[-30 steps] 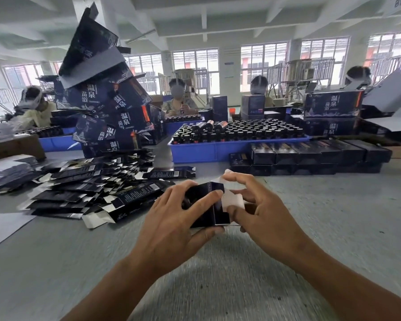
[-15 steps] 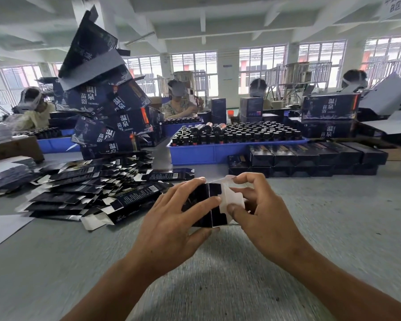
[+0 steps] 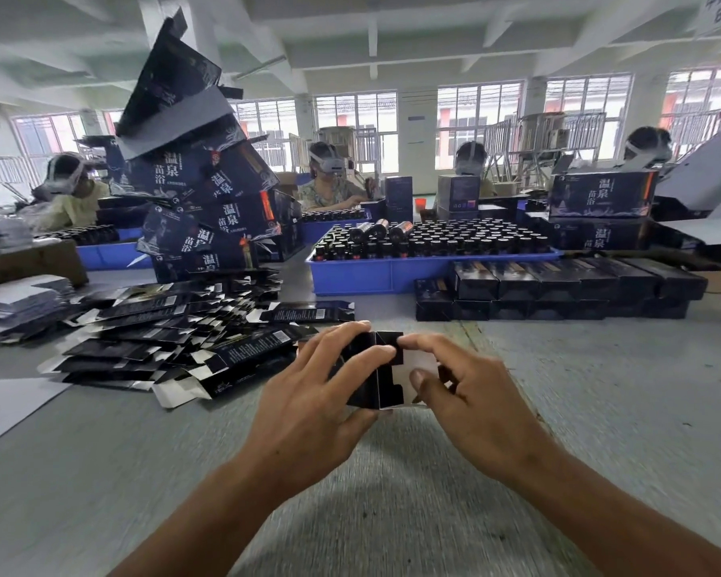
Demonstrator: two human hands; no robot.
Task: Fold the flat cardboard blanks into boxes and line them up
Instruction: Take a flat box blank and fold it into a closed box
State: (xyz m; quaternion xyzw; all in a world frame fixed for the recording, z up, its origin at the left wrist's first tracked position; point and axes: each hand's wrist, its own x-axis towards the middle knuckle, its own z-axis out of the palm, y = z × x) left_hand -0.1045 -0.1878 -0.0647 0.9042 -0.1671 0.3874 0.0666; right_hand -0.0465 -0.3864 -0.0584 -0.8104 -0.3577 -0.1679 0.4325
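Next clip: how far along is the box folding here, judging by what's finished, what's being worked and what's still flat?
Done: a two-layer row of folded boxes lined up before the blue tray. In hand: the left hand grips one half-formed box while the right hand holds its white end flap. Left: a big pile of flat blanks on the table's left, so much remains.

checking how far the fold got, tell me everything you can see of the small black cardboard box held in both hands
The small black cardboard box is glossy dark card with a white unprinted inside showing on an open end flap at its right. It is partly formed, with a vertical crease down its near face. It is held over the grey table; whether it touches the table cannot be told. The left hand grips its left side; the right hand pinches the white flap.
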